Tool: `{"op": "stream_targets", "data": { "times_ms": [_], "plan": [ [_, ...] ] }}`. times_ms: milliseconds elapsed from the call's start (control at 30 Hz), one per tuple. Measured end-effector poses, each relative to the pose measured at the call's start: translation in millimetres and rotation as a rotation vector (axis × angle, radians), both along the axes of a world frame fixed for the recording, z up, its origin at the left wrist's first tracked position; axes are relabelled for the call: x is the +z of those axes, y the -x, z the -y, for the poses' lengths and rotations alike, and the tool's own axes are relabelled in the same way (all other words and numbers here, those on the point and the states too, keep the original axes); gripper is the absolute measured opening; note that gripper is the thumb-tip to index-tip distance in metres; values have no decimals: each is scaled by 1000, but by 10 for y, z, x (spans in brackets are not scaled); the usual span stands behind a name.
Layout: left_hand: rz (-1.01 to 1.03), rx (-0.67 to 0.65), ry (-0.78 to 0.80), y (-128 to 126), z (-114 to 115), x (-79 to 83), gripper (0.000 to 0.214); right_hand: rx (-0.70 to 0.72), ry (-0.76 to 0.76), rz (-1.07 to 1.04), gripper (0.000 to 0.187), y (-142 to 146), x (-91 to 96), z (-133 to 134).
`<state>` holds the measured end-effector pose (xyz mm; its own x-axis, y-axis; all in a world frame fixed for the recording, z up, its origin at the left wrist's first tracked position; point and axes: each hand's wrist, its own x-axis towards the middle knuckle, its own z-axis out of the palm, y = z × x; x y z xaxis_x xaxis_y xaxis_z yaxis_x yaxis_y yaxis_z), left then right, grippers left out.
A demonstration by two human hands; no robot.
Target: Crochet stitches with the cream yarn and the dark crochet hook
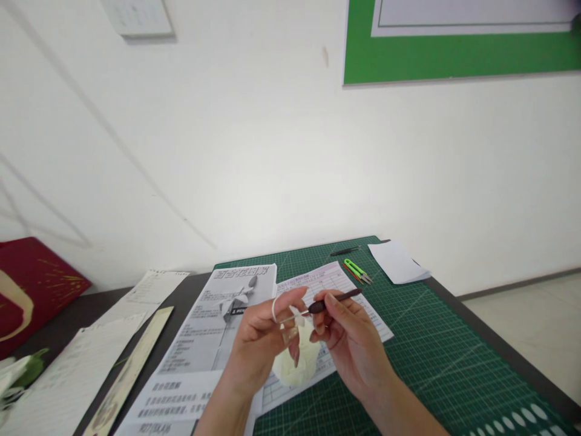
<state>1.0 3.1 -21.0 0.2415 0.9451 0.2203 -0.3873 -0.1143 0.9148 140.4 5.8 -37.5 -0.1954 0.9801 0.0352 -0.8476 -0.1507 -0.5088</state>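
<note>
My left hand (265, 336) is raised over the printed sheets, fingers curled, with white yarn (274, 309) looped round the index finger and pinched between thumb and fingers. Below both hands lies a cream ball of yarn (295, 366). My right hand (347, 339) is closed on a dark-handled crochet hook (333, 299), whose metal tip points left toward the left fingers. The hands almost touch above the yarn ball.
A green cutting mat (431, 351) covers the dark table. On it lie an instruction sheet with a flower picture (218, 327), a form (327, 284), green thread snips (357, 270), a dark pen (345, 251) and white paper (397, 261). A wooden ruler (131, 369) and a red bag (31, 284) lie left.
</note>
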Motion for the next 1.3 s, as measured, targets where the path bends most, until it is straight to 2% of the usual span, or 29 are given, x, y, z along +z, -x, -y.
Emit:
{"op": "stream_targets", "data": {
  "times_ms": [167,333,500,633,733,833,967,1100,1200,1300],
  "plan": [
    [-125,36,-64,77,-17,49,33,18,22,7,15,6,-27,-26],
    [-492,94,-299,146,-16,124,33,-1,39,4,14,12,-65,-53],
    [-608,52,-418,212,-17,171,40,20,54,11,15,10,-92,-70],
    [-456,-16,-316,227,-27,152,31,46,58,15,16,12,-96,-66],
    [-251,-33,-149,181,-28,110,26,61,59,17,15,20,-96,-62],
    [-125,3,12,96,-21,74,26,59,58,20,15,29,-98,-63],
    [-38,57,117,3,-10,58,31,37,51,19,15,37,-101,-67],
    [10,60,160,5,-10,34,30,31,59,5,14,49,-113,-65],
    [32,27,144,35,-12,1,24,49,75,-9,14,58,-126,-63],
    [56,0,109,33,-3,-9,28,72,89,-25,15,61,-129,-67]
  ]
}}
